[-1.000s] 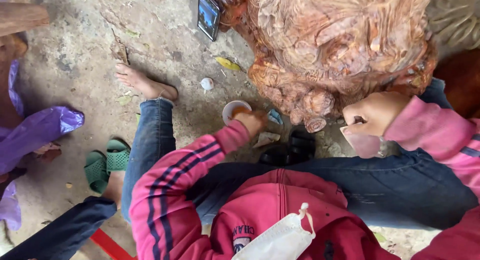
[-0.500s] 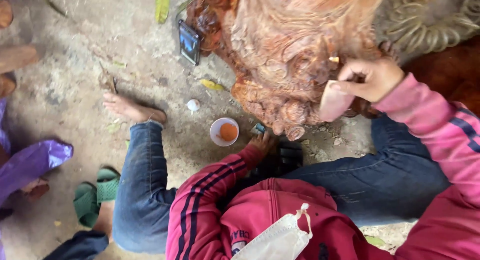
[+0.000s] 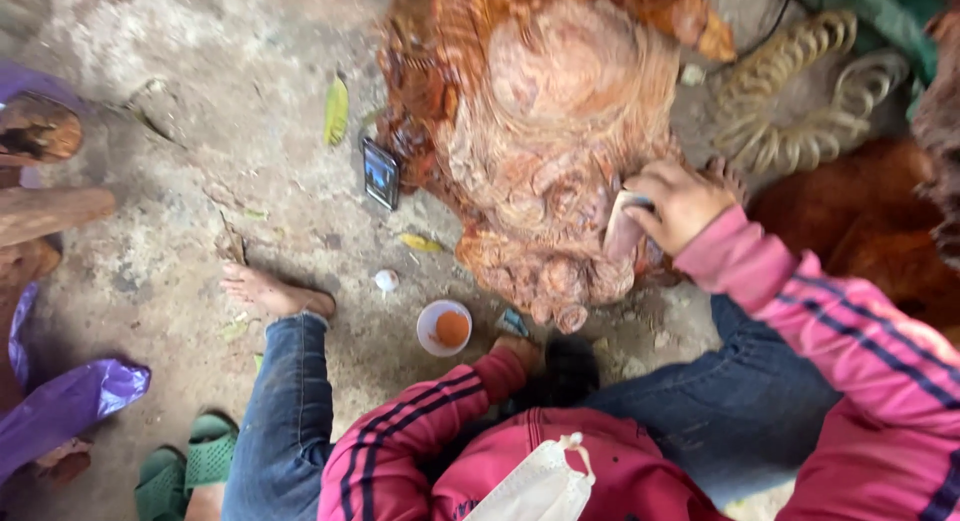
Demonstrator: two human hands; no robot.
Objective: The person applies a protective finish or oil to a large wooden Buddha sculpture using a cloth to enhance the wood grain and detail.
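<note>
Right hand (image 3: 678,203) closed around a small pale pad (image 3: 622,231), pressed against the right flank of the carving (image 3: 545,151). Left hand (image 3: 518,353) low at the carving's base, fingers curled and resting on the ground; grip state cannot be told, nothing visible in it. Carving: large, reddish-orange wood, deeply cut, standing on the concrete floor (image 3: 180,181) directly ahead, between the spread legs. Small white cup (image 3: 445,328) with orange contents on the floor just left of the left hand, near the carving's lower edge. Phone (image 3: 381,173) propped against the carving's left side, screen outward. White cap (image 3: 386,280) on the floor between phone and cup. Bare foot (image 3: 272,292) to the left of the cup. Green sandals (image 3: 190,466) at lower left, purple bag (image 3: 70,406) beside them. Yellow-green leaf (image 3: 336,111) on the floor above the phone. White face mask (image 3: 540,484) hanging at the chest.
</note>
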